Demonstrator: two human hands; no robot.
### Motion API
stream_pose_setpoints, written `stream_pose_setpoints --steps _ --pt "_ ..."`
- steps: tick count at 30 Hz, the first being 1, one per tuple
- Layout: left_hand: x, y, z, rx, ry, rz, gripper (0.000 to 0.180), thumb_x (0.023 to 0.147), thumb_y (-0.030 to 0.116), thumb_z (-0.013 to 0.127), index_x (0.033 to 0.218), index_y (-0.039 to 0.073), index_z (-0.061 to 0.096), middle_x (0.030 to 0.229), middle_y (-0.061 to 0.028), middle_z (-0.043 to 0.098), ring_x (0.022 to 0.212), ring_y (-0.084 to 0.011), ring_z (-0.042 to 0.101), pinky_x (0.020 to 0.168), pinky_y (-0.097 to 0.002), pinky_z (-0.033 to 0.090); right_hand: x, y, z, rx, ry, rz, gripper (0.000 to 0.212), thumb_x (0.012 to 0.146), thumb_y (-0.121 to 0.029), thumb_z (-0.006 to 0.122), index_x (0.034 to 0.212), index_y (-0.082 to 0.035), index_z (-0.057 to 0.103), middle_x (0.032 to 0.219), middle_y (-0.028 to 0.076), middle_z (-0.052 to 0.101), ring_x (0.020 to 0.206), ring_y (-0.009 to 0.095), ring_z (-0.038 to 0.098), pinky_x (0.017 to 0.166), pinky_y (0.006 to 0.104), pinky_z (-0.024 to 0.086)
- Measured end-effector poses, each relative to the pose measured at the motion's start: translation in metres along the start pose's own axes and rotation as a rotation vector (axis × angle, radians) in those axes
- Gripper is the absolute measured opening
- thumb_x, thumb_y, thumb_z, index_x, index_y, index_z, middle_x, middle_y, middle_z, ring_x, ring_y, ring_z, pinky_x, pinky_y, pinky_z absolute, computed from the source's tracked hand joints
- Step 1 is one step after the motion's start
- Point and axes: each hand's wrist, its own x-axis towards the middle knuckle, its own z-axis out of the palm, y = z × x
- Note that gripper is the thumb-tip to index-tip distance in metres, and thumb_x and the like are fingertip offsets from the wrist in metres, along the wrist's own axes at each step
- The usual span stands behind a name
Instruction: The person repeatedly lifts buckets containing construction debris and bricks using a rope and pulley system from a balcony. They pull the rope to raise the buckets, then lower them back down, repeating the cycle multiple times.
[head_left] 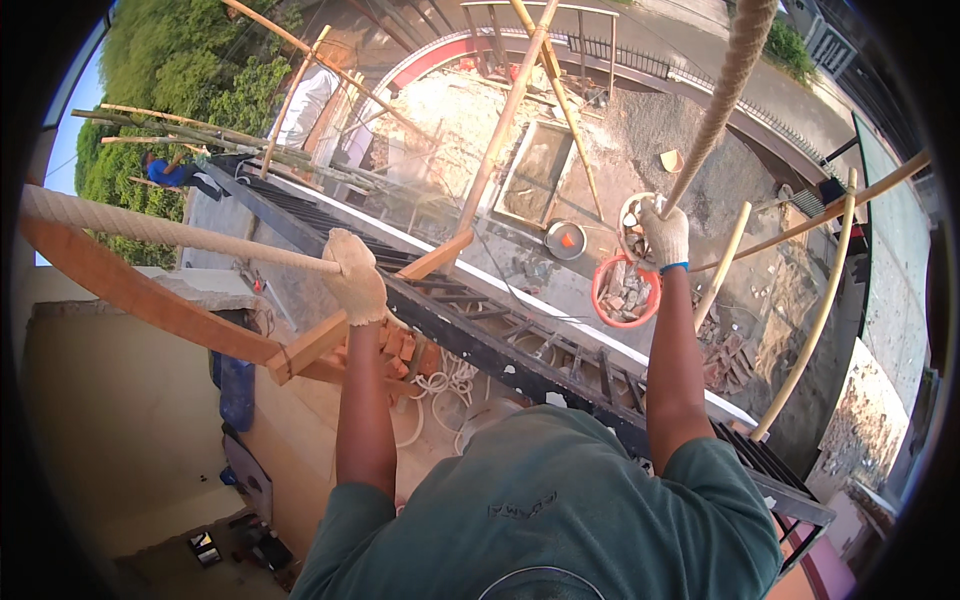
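My left hand (pixel 355 278), in a pale work glove, is closed around a thick beige rope (pixel 190 236) that stretches away to the left. Out over the railing, my right hand (pixel 665 235), gloved too with a blue band at the wrist, grips a thick rope (pixel 725 95) rising to the upper right. Well below, by my right hand, stands an orange-red bucket (pixel 629 322) full of broken rubble. A pale bucket (pixel 623 212) of rubble is partly hidden behind that hand. Whether either bucket hangs from the rope, I cannot tell.
A black metal railing (pixel 530 378) crosses before me. Wooden beams (pixel 150 300) and bamboo poles (pixel 570 110) stand around it. Bricks (pixel 398 350) and coiled white cord (pixel 445 385) lie nearby. Below are a mixing trough (pixel 508 215) and gravel (pixel 660 125). A person in blue (pixel 165 172) is far left.
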Motion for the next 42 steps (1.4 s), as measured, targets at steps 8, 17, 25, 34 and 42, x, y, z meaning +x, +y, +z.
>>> stream_pose_setpoints --steps 8,17,25,34,42 --pt "0.029 0.057 0.050 -0.381 -0.051 0.087 0.034 0.103 0.024 0.057 0.074 0.010 0.047 0.061 0.0023 0.041 0.050 -0.0096 0.038 0.046 -0.0283 0.030 -0.037 0.032 0.028 0.149 -0.005 -0.099 0.030 0.093 -0.029 0.070 0.089 0.001 0.071 0.074 0.016 0.068 0.067 0.028 0.066 0.065 0.0424 0.050" --pt "0.035 0.167 0.049 -0.670 -0.217 0.130 0.019 0.101 0.018 0.065 0.087 0.005 0.060 0.067 0.0035 0.048 0.051 -0.0057 0.046 0.042 -0.0229 0.033 -0.014 -0.059 0.000 0.457 0.242 0.012 0.049 0.105 -0.036 0.061 0.073 0.001 0.062 0.058 0.006 0.056 0.056 0.016 0.061 0.058 0.0327 0.052" --pt "0.057 0.131 0.013 -0.598 -0.309 0.272 0.009 0.100 0.008 0.061 0.098 0.001 0.057 0.077 0.0003 0.054 0.063 -0.0092 0.055 0.054 -0.0237 0.045 -0.027 -0.131 -0.022 0.601 0.156 -0.053 0.051 0.106 -0.042 0.059 0.071 -0.005 0.057 0.056 0.002 0.052 0.050 0.014 0.053 0.052 0.0326 0.048" --pt "0.041 0.171 0.034 -0.424 -0.151 0.286 0.024 0.102 0.018 0.061 0.079 0.011 0.055 0.060 0.0057 0.041 0.045 -0.0062 0.036 0.039 -0.0243 0.027 -0.069 -0.152 -0.013 0.576 -0.169 0.140 0.050 0.102 -0.048 0.064 0.075 -0.006 0.056 0.060 0.000 0.045 0.053 0.013 0.051 0.052 0.0315 0.047" --pt "0.032 0.263 0.045 -0.611 -0.101 0.086 0.024 0.099 0.028 0.068 0.085 0.011 0.059 0.056 0.0052 0.046 0.039 -0.0106 0.045 0.033 -0.0262 0.035 -0.055 -0.133 0.001 0.361 -0.167 0.130 0.055 0.101 -0.053 0.061 0.078 -0.004 0.056 0.059 0.002 0.048 0.056 0.018 0.063 0.054 0.0337 0.048"
